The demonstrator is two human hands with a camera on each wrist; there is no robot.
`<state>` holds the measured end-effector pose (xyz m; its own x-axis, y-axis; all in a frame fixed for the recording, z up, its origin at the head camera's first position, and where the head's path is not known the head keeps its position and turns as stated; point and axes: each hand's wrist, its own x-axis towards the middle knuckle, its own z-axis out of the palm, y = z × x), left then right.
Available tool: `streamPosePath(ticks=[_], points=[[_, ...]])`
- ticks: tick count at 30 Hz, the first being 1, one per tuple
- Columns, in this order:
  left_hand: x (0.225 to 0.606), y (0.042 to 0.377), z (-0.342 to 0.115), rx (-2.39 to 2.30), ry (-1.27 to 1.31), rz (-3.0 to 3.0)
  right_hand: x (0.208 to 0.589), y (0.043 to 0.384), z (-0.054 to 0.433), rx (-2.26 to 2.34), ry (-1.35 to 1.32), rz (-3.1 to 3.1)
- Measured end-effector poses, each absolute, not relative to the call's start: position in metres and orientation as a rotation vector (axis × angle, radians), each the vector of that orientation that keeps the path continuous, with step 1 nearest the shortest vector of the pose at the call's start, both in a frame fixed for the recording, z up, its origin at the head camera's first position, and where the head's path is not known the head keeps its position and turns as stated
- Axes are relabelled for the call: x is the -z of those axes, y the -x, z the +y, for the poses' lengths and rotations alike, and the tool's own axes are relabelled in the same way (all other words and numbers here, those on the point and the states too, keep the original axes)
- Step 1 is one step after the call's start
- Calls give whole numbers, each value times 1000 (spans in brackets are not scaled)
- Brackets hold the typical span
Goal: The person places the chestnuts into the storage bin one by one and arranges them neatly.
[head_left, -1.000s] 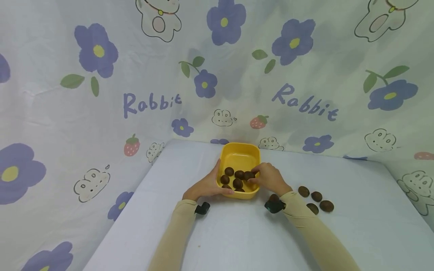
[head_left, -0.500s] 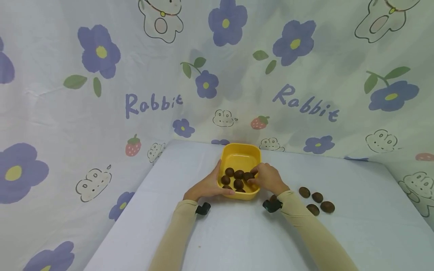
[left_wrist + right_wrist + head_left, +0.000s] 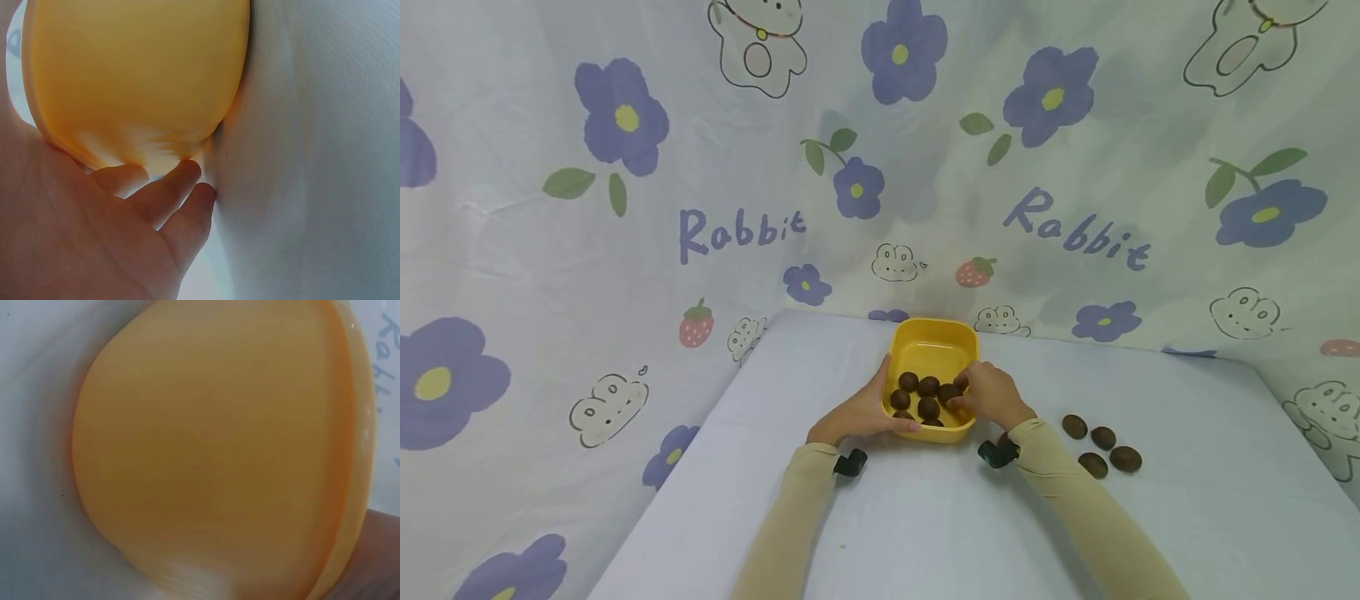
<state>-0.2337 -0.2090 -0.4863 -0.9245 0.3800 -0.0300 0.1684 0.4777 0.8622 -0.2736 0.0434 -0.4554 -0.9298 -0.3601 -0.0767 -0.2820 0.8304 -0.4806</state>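
A yellow plastic box [image 3: 934, 354] stands on the table with several dark brown, round, chestnut-like pieces [image 3: 928, 407] in its near half. My left hand [image 3: 861, 412] holds the box at its near left corner, thumb along the front rim. In the left wrist view, its fingers [image 3: 165, 190] touch the box's outer wall. My right hand [image 3: 995, 394] reaches over the right rim; its thumb and forefinger pinch a brown piece [image 3: 950, 394] inside. The right wrist view shows the box's outer wall [image 3: 206, 444], with the fingertips out of sight.
Several more brown pieces [image 3: 1093, 465] lie on the white table [image 3: 910, 533] to the right of my right forearm. Another is mostly hidden behind the right wrist camera [image 3: 998, 453]. A patterned cloth [image 3: 917, 233] hangs behind the table.
My right wrist has shifted slightly left, covering more of the brown piece beside it. The right fingers stay at the same piece in the box. The left hand keeps its hold.
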Motion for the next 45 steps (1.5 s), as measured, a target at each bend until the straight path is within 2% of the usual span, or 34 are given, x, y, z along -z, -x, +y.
streamPosePath(ticks=[12,21,28,35,45], points=[[490,234,-208,-1397,-418,2503,449,268,55,678,477,2891],[490,240,-209,-1439,-597,2522,423,253,107,949,488,3021],[488,237,-209,-1397,-446,2515,412,245,157,1122,524,3103],[487,236,-208,-1414,-448,2507,418,235,195,1164,463,3157],[486,234,-209,-1393,-437,2518,439,224,218,1122,382,3142]])
